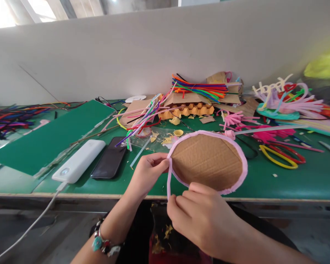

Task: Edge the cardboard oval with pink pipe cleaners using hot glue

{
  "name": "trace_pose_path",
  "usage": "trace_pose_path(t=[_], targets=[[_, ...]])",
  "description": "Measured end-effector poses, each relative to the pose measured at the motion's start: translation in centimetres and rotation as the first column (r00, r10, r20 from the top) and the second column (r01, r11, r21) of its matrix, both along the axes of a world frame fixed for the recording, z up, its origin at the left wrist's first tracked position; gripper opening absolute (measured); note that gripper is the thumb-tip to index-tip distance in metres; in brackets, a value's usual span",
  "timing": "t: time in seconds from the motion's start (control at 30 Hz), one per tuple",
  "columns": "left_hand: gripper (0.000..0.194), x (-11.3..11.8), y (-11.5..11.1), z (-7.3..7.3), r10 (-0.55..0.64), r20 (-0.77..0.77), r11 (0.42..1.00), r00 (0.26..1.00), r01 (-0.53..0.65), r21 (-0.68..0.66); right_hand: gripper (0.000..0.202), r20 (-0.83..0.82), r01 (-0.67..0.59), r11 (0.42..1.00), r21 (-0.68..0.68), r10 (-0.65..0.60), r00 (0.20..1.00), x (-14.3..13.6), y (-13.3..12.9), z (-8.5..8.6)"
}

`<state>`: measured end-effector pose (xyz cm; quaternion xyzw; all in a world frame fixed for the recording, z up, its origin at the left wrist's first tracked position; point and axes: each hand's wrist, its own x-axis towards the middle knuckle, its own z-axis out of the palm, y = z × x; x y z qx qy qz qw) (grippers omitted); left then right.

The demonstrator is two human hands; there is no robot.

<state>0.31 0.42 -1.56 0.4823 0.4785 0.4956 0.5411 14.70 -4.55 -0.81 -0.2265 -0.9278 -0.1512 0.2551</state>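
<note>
Right hand (202, 216) pinching fuzzy pink strip (169, 179), rounded brown cardboard (209, 157) — creased, pink-edged

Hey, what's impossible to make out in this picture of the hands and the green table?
All in the head view:
- Lower end of the pink strip: hidden in the right hand.
- Back of the cardboard piece: faces away.
- Markings on the white power bank: too small.
- Far end of the white cable: cut off lower left.
- Yellow-green thing: blurred, cut by the right edge.
</note>
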Motion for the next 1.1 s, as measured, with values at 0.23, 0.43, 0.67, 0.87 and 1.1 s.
trace_pose_path(t=[0.23,0.43,0.67,0.87,1.1], targets=[[0.013,0.2,-0.2,0.2,0.005,-0.014,0.999,1.000,-0.005,-0.031,0.014,0.078,-0.040,0.997,-0.067,0.045,0.996,-0.3,0.6,-0.8],[0.014,0.1,0.0,0.5,0.006,-0.056,1.000,0.998,-0.007,-0.029,0.013,0.043,0.025,0.998,-0.060,-0.023,0.999,-0.5,0.3,-0.4],[0.015,-1.1,0.4,1.1,0.017,-0.049,0.998,0.999,-0.020,-0.056,0.021,-0.627,0.313,0.947,-0.071,-0.286,0.725,4.6,2.7,2.9],[0.021,-2.3,0.9,1.6,0.096,-0.097,0.994,0.991,-0.100,-0.042,0.040,-0.347,0.667,0.649,-0.365,-0.760,0.550,10.7,4.5,3.2],[0.021,-3.1,1.3,0.5,-0.070,-0.144,0.992,0.987,0.053,-0.118,0.035,-0.095,0.777,0.550,-0.305,-0.829,0.550,12.8,7.5,-1.0]])
